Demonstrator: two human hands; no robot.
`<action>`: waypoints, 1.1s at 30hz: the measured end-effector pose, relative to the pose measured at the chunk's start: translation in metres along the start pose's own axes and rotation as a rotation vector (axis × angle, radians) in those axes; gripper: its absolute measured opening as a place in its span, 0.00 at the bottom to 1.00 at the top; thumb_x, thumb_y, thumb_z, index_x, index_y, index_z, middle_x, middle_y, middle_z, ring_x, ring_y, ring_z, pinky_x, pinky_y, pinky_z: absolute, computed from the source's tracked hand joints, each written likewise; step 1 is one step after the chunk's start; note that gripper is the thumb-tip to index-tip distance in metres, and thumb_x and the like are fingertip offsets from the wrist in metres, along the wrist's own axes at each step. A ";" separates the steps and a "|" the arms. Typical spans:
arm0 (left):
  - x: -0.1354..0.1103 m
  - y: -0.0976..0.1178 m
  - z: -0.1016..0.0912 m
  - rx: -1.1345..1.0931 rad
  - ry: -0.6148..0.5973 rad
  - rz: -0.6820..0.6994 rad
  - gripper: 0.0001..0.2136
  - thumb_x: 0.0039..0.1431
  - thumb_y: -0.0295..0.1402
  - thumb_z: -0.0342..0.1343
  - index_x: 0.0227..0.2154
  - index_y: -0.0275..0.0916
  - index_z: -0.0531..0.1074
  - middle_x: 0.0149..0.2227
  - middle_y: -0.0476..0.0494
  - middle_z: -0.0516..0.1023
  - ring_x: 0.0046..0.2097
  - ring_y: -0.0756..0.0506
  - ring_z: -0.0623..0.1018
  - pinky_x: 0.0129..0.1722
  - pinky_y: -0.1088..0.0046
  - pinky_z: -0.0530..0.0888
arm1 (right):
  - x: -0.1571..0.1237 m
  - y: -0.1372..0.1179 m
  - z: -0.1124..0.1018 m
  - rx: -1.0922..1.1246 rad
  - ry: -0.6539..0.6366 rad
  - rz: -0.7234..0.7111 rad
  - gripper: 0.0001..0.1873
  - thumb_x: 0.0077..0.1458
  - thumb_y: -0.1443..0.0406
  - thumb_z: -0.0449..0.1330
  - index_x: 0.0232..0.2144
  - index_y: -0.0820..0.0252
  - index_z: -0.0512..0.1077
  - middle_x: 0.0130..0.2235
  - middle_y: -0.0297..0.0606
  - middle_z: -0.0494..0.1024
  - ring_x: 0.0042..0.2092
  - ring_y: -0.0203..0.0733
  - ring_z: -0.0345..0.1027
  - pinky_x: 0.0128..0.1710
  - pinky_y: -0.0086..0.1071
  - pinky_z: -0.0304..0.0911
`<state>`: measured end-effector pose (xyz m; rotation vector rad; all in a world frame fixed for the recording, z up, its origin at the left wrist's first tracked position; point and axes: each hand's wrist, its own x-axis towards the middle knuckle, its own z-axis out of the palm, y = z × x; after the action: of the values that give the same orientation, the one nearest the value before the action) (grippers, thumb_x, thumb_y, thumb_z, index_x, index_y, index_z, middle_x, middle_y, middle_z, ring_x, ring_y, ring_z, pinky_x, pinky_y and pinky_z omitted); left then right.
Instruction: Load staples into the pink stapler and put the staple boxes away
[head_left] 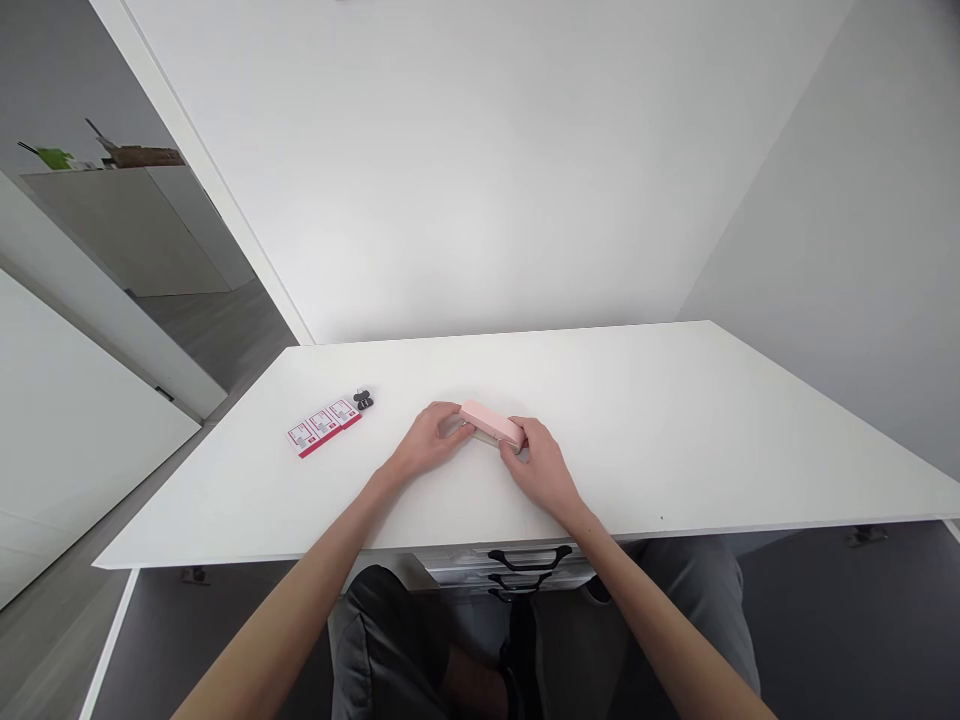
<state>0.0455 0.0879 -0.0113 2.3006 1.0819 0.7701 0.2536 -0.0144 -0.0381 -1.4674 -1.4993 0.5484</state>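
A pink stapler (491, 423) lies on the white table (675, 420) in front of me. My left hand (431, 438) is closed on its left end, fingers curled round it. My right hand (538, 462) grips its right end from the near side. The stapler sits a little tilted, its left end further from me. To the left lie three small red-and-white staple boxes (324, 427) in a row, with a black binder clip (364, 400) just beyond their right end.
White walls stand behind and to the right of the table. A drawer unit with black handles (529, 560) is under the table's near edge by my knees. A doorway and floor open to the left.
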 end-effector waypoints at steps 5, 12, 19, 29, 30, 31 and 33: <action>-0.001 -0.002 -0.001 -0.072 -0.022 -0.019 0.15 0.62 0.50 0.62 0.45 0.49 0.83 0.50 0.45 0.84 0.55 0.38 0.78 0.56 0.58 0.75 | 0.004 0.002 0.004 -0.060 0.037 -0.049 0.17 0.65 0.61 0.56 0.55 0.54 0.69 0.54 0.44 0.77 0.56 0.55 0.69 0.58 0.52 0.64; 0.001 0.002 -0.003 -0.121 -0.054 -0.030 0.14 0.58 0.49 0.66 0.41 0.49 0.85 0.45 0.47 0.85 0.52 0.38 0.80 0.53 0.61 0.75 | 0.027 0.003 0.007 -0.066 -0.076 -0.105 0.14 0.65 0.55 0.63 0.48 0.52 0.73 0.52 0.43 0.76 0.54 0.55 0.68 0.56 0.50 0.65; 0.004 0.000 -0.003 -0.128 -0.056 -0.018 0.14 0.59 0.51 0.64 0.40 0.49 0.84 0.45 0.47 0.85 0.52 0.39 0.80 0.52 0.61 0.75 | 0.039 0.006 0.007 0.008 -0.152 -0.084 0.13 0.66 0.50 0.61 0.45 0.50 0.73 0.49 0.39 0.77 0.52 0.52 0.68 0.51 0.46 0.66; 0.005 0.003 0.002 -0.107 0.030 0.070 0.12 0.62 0.49 0.64 0.37 0.47 0.83 0.42 0.45 0.84 0.49 0.40 0.79 0.52 0.60 0.75 | 0.041 0.004 0.001 0.073 -0.166 -0.065 0.14 0.66 0.50 0.60 0.44 0.50 0.73 0.47 0.39 0.77 0.50 0.51 0.68 0.49 0.43 0.65; 0.005 0.003 0.003 -0.102 0.044 0.087 0.12 0.63 0.48 0.63 0.37 0.46 0.83 0.41 0.45 0.84 0.47 0.41 0.79 0.52 0.60 0.75 | 0.041 0.004 0.000 0.084 -0.161 -0.061 0.14 0.66 0.50 0.60 0.44 0.51 0.73 0.47 0.39 0.77 0.50 0.51 0.68 0.49 0.43 0.65; 0.005 0.004 0.004 -0.097 0.057 0.101 0.12 0.64 0.48 0.63 0.36 0.46 0.83 0.40 0.46 0.84 0.46 0.41 0.79 0.52 0.59 0.75 | 0.041 0.003 0.000 0.095 -0.156 -0.054 0.14 0.66 0.49 0.60 0.44 0.51 0.73 0.47 0.39 0.77 0.50 0.51 0.68 0.49 0.43 0.65; 0.004 0.004 0.006 -0.081 0.076 0.116 0.12 0.65 0.48 0.61 0.36 0.46 0.82 0.39 0.46 0.83 0.43 0.42 0.78 0.51 0.58 0.74 | 0.040 0.001 -0.001 0.116 -0.150 -0.037 0.15 0.65 0.49 0.60 0.44 0.51 0.73 0.47 0.39 0.77 0.50 0.51 0.68 0.49 0.43 0.66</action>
<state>0.0534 0.0880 -0.0116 2.2977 0.9376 0.9358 0.2609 0.0235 -0.0264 -1.3304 -1.5804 0.7247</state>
